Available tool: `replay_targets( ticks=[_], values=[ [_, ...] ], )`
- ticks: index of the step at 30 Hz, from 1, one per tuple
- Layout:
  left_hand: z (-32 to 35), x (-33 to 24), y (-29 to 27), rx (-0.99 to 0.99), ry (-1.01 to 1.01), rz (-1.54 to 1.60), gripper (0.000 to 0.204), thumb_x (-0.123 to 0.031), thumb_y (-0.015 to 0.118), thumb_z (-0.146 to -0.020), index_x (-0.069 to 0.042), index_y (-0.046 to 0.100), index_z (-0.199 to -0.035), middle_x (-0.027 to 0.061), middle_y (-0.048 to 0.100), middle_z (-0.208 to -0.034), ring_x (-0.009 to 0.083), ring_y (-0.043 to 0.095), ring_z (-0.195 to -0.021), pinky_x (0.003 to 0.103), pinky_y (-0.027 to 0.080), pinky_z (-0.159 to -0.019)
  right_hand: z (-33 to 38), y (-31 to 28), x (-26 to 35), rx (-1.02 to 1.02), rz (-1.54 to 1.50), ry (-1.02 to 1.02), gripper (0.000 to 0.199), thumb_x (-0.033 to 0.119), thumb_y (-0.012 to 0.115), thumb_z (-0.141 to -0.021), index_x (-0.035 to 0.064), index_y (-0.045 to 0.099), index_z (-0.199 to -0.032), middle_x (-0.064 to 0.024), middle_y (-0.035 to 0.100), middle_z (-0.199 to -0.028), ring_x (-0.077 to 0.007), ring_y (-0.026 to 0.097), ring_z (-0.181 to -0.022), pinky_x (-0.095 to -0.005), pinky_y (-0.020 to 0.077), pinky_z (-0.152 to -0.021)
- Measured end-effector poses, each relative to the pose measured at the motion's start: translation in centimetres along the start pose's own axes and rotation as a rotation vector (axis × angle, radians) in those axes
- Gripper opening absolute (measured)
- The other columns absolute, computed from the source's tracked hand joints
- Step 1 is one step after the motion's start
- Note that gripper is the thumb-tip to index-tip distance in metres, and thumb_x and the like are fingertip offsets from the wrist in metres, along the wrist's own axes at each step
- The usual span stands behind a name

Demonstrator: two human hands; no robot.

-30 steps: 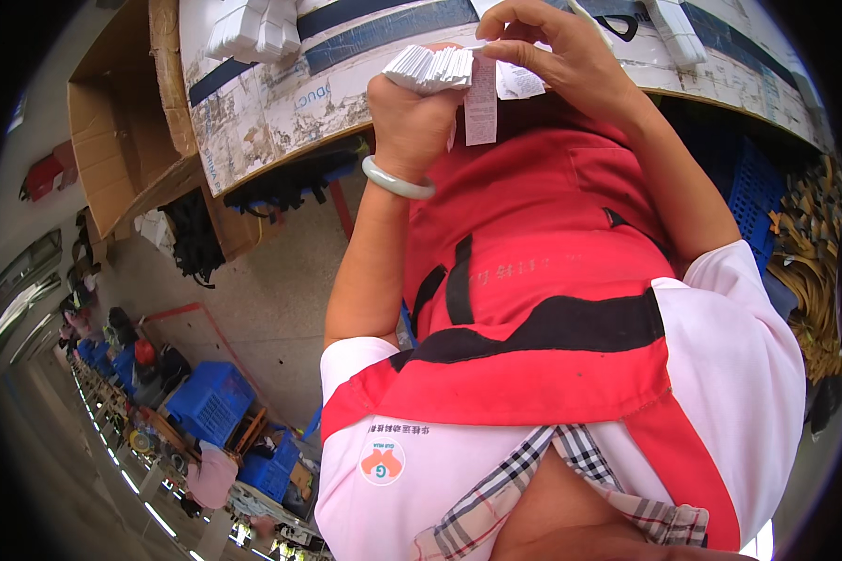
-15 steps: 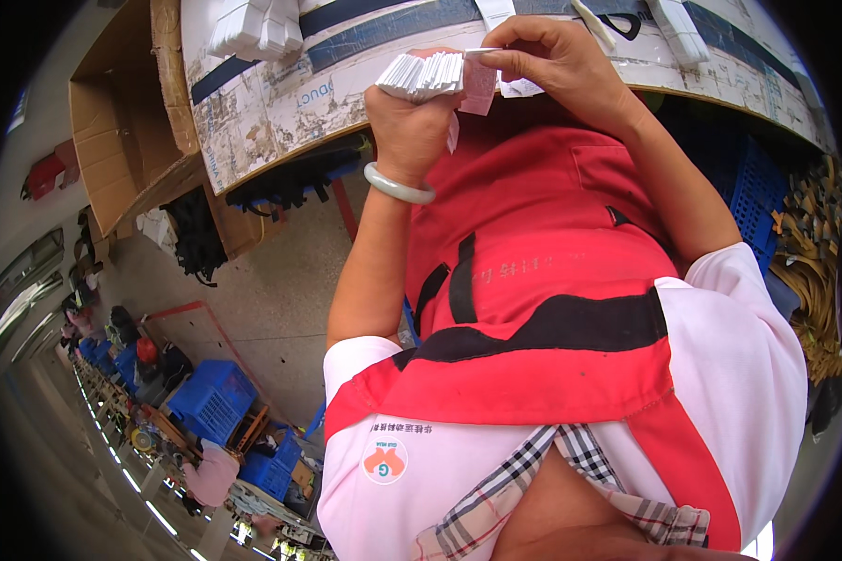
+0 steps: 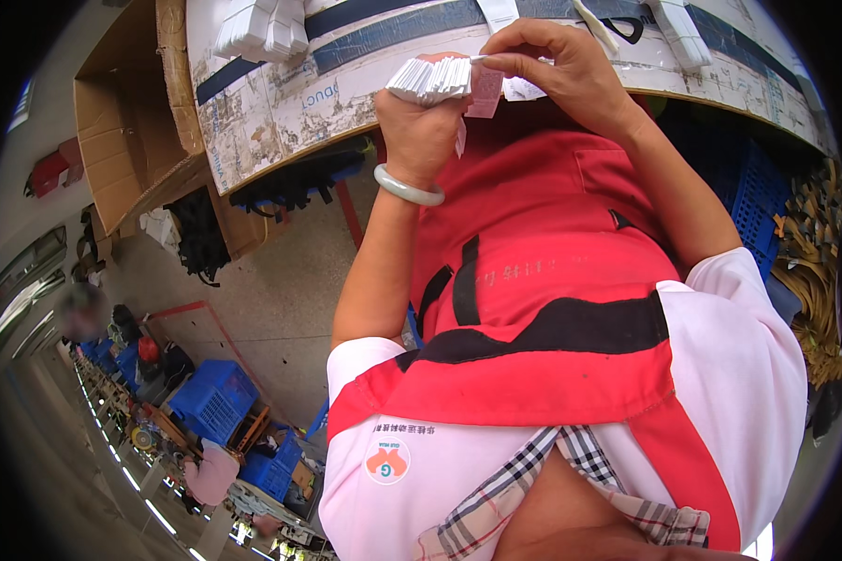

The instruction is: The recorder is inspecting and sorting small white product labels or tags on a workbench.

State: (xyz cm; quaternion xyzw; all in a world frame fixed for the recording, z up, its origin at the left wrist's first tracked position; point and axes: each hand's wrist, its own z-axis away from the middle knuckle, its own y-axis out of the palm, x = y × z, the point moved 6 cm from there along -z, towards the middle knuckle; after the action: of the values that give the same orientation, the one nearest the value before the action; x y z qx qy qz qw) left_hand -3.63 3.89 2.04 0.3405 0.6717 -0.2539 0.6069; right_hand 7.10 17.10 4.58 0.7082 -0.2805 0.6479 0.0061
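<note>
My left hand [image 3: 423,126], with a pale green bangle [image 3: 408,186] on its wrist, is closed around a fanned stack of white paper tags [image 3: 432,77]. My right hand [image 3: 563,77] pinches a small pink slip [image 3: 485,91] at the right end of that stack, between thumb and forefinger. Both hands are raised in front of my red apron [image 3: 543,271], just at the edge of the worn cardboard-covered table [image 3: 281,103].
More bundles of white tags [image 3: 262,28] and black-handled scissors [image 3: 627,28] lie on the table. An open cardboard box [image 3: 126,131] stands at the left. Blue crates [image 3: 213,400] and other people are at the lower left, and a blue crate [image 3: 753,192] sits under the table.
The pink slip hung down long from my right fingers; now it is drawn up short against the tag stack. Both hands stay close together at the table edge.
</note>
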Motion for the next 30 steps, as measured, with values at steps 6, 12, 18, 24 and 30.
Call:
replay_targets(
  ticks=[6, 12, 18, 24, 30],
  values=[
    [-0.1, 1.6, -0.1, 0.057, -0.167, 0.138, 0.014, -0.003, 0.073, -0.083, 0.001, 0.069, -0.095, 0.0041, 0.066, -0.075, 0.0104, 0.061, -0.062, 0.026, 0.05, -0.056, -0.3, 0.3, 0.0, 0.075, -0.069, 0.07, 0.013, 0.013, 0.066, -0.092, 0.0002, 0.067, -0.096, 0.0003, 0.064, -0.087, -0.0082, 0.058, -0.081, -0.024, 0.0479, -0.076],
    [1.4, 3.5, 0.2, 0.144, -0.535, 0.664, 0.028, -0.024, 0.07, -0.09, 0.0, 0.063, -0.103, 0.0055, 0.066, -0.086, 0.0134, 0.064, -0.073, 0.026, 0.053, -0.062, 0.2, 2.1, 0.6, 0.326, -0.439, 0.29, 0.011, 0.013, 0.067, -0.091, 0.0017, 0.067, -0.094, 0.0007, 0.063, -0.087, -0.0065, 0.057, -0.08, -0.0219, 0.0477, -0.072],
    [1.8, 3.4, 1.1, 0.253, -0.486, 0.587, 0.034, -0.029, 0.07, -0.09, -0.001, 0.061, -0.107, 0.0074, 0.067, -0.09, 0.0156, 0.066, -0.076, 0.027, 0.056, -0.066, 0.3, 2.3, -0.2, 0.007, -0.165, 0.097, 0.017, 0.018, 0.068, -0.092, 0.0016, 0.07, -0.098, -0.0007, 0.065, -0.089, -0.0079, 0.058, -0.082, -0.0235, 0.0486, -0.077],
    [1.9, 3.3, 0.8, 0.286, -0.574, 0.531, 0.022, -0.01, 0.067, -0.089, 0.0, 0.062, -0.107, 0.0072, 0.066, -0.086, 0.0146, 0.063, -0.071, 0.028, 0.054, -0.064, 0.2, 2.0, -1.3, 0.076, -0.046, 0.074, 0.034, 0.023, 0.074, -0.086, 0.0076, 0.066, -0.115, -0.003, 0.064, -0.104, -0.0133, 0.06, -0.092, -0.0267, 0.0473, -0.085],
    [2.0, 2.7, -0.2, 0.431, -0.599, 0.314, 0.018, -0.006, 0.066, -0.085, 0.001, 0.063, -0.102, 0.0053, 0.063, -0.08, 0.0147, 0.061, -0.07, 0.027, 0.05, -0.065, -1.7, 3.8, 2.9, 0.368, 0.045, -0.127, 0.089, 0.024, 0.085, -0.064, 0.0194, 0.046, -0.144, -0.0067, 0.064, -0.116, -0.0242, 0.058, -0.108, -0.0375, 0.0417, -0.101]
  ],
)
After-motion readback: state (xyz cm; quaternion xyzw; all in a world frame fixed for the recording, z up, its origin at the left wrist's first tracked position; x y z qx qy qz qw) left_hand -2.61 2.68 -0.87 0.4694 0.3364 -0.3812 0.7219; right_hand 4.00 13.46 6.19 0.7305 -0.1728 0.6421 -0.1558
